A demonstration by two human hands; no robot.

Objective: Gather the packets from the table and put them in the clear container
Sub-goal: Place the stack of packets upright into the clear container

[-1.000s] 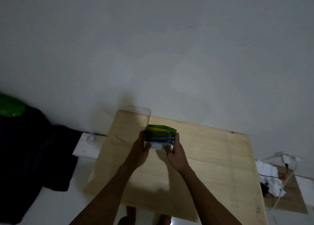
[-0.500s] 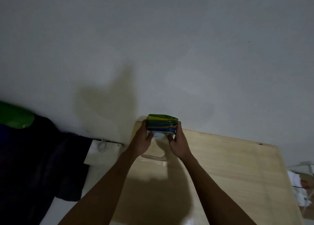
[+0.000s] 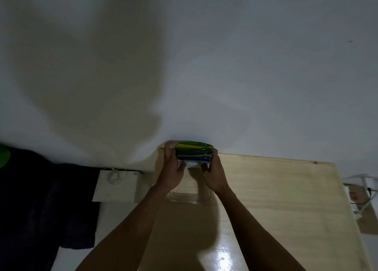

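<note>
A stack of green, yellow and blue packets (image 3: 194, 152) is squeezed between both my hands above the back left corner of the wooden table (image 3: 276, 199). My left hand (image 3: 173, 172) grips the stack's left side and my right hand (image 3: 213, 173) grips its right side. The clear container (image 3: 190, 197) stands on the table directly under my hands; only its near wall and rim show, the rest is hidden by my hands and the stack.
A white wall rises right behind the table. A small white shelf with a coiled cable (image 3: 116, 183) sits left of the table. Dark cloth (image 3: 41, 199) hangs at the far left. White cables and a plug (image 3: 364, 191) lie past the table's right edge.
Both hands carried the packet stack left and back, from the table's middle to above the clear container. The view has shifted with them.
</note>
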